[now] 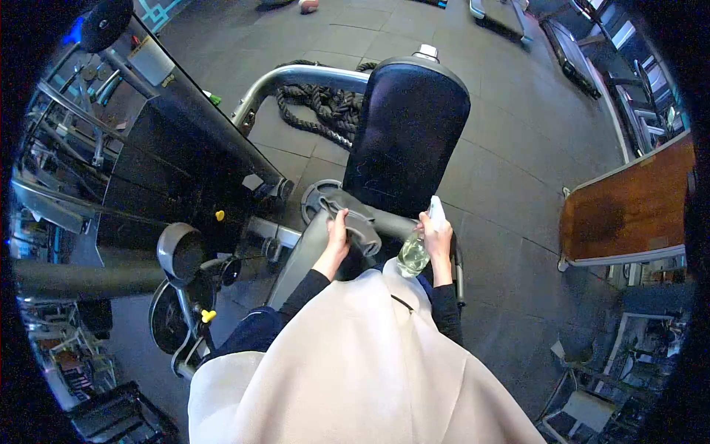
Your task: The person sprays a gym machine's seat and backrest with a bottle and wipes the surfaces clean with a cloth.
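Note:
My left hand (339, 235) is closed on a grey cloth (361, 226), which hangs over the near part of a gym machine. In my right hand (438, 235) is a clear spray bottle (414, 254) with a white trigger head and pale yellowish-green liquid. The bottle is tilted, with its head up and its base toward my lap. Just beyond both hands stands the machine's black padded backrest (407, 133). A grey roller pad (303, 255) lies beside my left forearm.
A curved metal frame (310, 74) runs left of the backrest, with coiled black rope (318, 111) behind it. The machine's dark tower (170, 148) rises at left. A brown panel (629, 203) stands at right. Treadmills are at the upper right.

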`<state>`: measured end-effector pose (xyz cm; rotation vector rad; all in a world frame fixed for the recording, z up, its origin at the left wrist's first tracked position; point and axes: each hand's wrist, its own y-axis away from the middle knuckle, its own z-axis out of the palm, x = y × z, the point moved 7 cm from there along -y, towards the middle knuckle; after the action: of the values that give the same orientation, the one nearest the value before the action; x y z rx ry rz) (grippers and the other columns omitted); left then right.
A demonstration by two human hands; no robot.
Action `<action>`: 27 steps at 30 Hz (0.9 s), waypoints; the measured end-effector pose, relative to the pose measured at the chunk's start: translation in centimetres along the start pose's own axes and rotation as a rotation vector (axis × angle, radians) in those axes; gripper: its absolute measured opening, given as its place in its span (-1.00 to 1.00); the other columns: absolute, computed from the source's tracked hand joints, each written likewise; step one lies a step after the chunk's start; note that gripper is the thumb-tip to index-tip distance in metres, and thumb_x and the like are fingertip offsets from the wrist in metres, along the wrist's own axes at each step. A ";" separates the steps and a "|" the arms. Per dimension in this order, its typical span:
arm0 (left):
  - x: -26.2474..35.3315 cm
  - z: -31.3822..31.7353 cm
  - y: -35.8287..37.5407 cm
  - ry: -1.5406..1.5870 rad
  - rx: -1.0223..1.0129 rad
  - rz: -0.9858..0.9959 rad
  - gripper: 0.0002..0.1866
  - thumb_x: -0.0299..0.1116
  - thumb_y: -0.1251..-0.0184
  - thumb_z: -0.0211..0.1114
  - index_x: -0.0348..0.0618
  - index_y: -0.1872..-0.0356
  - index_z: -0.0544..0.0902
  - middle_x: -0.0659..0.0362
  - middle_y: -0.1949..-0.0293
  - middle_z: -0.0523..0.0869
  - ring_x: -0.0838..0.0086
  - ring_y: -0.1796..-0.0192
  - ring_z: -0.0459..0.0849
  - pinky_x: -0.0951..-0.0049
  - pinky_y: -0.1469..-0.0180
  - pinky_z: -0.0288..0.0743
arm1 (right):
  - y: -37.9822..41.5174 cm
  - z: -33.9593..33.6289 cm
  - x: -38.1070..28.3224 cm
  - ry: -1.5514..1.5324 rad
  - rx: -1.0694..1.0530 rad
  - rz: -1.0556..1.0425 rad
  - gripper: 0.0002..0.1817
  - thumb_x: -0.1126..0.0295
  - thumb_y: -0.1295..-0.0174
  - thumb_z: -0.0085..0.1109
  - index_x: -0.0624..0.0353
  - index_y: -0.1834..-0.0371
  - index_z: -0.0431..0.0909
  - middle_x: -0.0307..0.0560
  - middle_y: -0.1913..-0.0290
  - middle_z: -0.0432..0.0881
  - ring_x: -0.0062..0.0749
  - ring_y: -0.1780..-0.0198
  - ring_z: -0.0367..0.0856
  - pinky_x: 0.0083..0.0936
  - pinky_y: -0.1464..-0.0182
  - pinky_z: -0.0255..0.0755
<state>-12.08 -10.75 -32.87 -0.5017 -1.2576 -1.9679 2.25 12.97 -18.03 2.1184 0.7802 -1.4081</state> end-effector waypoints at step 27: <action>1.3 25.5 9.6 -1.302 -0.730 1.757 -0.61 -0.36 -0.09 0.23 0.09 -0.02 0.59 -0.04 -0.09 0.48 0.07 -0.03 0.48 0.17 0.00 0.45 | 2.8 -1.9 0.8 -0.336 0.093 -0.066 -0.69 0.45 -0.25 0.22 0.32 -0.03 0.53 -0.18 0.36 0.65 -0.59 0.36 0.62 -0.56 0.27 0.52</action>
<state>-7.25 9.17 -14.79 -2.3612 -0.0789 -0.2456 5.68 12.37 -17.92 1.8631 0.6669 -1.8061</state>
